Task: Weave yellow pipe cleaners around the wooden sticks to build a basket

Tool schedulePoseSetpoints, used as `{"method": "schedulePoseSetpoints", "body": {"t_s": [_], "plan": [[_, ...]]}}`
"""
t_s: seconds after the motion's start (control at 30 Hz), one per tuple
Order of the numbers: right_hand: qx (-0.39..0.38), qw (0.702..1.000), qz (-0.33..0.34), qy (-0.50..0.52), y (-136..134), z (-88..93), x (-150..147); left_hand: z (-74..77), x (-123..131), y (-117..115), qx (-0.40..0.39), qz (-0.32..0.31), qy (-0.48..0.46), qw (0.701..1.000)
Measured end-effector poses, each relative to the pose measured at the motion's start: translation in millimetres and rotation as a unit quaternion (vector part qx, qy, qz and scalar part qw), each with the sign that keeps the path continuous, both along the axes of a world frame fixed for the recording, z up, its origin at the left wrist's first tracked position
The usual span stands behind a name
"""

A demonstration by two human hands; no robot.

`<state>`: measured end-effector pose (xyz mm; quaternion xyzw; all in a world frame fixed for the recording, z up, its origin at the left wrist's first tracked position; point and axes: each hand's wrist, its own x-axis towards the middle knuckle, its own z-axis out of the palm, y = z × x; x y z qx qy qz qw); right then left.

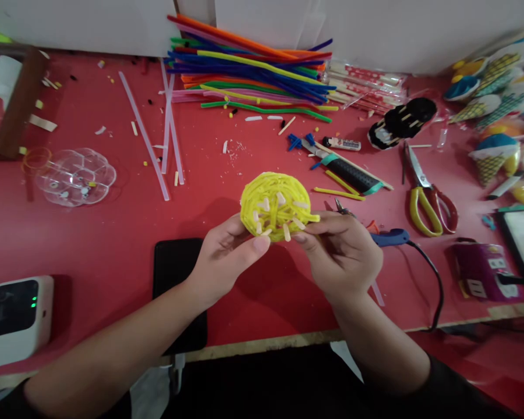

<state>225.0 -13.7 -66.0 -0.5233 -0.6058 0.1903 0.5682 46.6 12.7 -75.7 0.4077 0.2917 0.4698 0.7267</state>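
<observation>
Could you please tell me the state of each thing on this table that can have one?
yellow woven disc: held between both hands, stick ends poking out
left hand: grip shut on the disc's left edge
right hand: grip shut on the disc's right edge
scissors: blades shut, lying flat
white device: green light on
phone: screen dark, lying flat

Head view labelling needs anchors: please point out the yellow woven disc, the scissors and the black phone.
yellow woven disc (274, 205): head view, its woven middle.
scissors (421, 181): head view, the blades near the pivot.
black phone (172, 273): head view, bare screen beside the left wrist.
</observation>
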Motion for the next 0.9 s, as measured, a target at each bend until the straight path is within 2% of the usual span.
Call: {"method": "schedulePoseSetpoints", "body": {"t_s": [0.23,0.47,0.67,0.9], "plan": [[-0.011,0.999,0.017,0.025,-0.5,1.2,-0.7,0.1,1.1,1.2,0.01,0.008,0.013,1.0],[-0.02,0.999,0.013,0.036,-0.6,0.8,-1.1,10.6,2.8,1.8,0.023,0.019,0.031,0.999],[-0.013,1.0,0.007,0.015,0.0,0.6,0.5,13.5,4.4,0.7,0.048,0.034,0.041,0.997],[0.001,0.999,0.038,0.018,-1.3,0.4,1.3,14.0,6.2,-1.9,0.003,0.068,0.065,0.996]]}}
